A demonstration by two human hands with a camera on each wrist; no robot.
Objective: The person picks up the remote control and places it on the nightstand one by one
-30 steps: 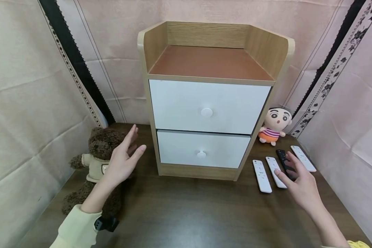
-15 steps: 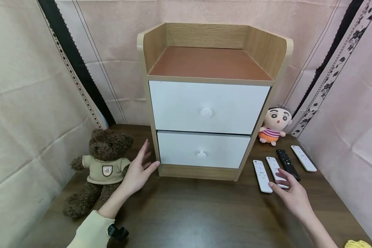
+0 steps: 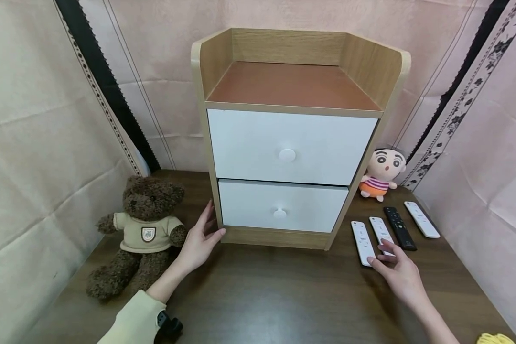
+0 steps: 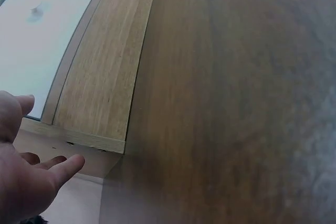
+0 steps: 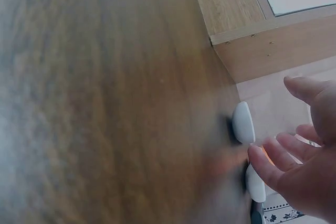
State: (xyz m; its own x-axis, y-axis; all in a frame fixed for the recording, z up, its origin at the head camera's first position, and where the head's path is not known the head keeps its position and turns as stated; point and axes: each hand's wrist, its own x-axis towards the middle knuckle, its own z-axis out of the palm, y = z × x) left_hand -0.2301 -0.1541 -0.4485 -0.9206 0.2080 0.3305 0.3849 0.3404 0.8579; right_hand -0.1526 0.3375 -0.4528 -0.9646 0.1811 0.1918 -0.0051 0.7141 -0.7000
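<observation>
A small wooden cabinet (image 3: pixel 275 237) with two white drawers stands at the centre of the head view, both drawers closed. At its lower left edge is my left hand (image 3: pixel 199 246), fingers extended along the side panel and thumb near the front corner. The left wrist view shows that hand (image 4: pixel 31 177) with its palm toward the cabinet, holding nothing. My right hand (image 3: pixel 397 274) hovers over two white remote controls, the leftmost remote (image 3: pixel 363 242) and the one beside it (image 3: pixel 381 231). Its fingers are spread and loosely bent, and in the right wrist view the fingertips overlap a white remote (image 5: pixel 255 184).
A brown teddy bear (image 3: pixel 148 234) in a beige shirt sits left of the cabinet. Right of it are a cartoon doll (image 3: pixel 377 177), a black remote (image 3: pixel 399 228) and another white remote (image 3: pixel 421 220). Something yellow (image 3: pixel 494 338) lies at the bottom right corner. Fabric curtains enclose the table.
My left hand has moved right, from in front of the teddy bear to the cabinet's lower left edge. The right hand has shifted left, from the black remote to the two left white ones.
</observation>
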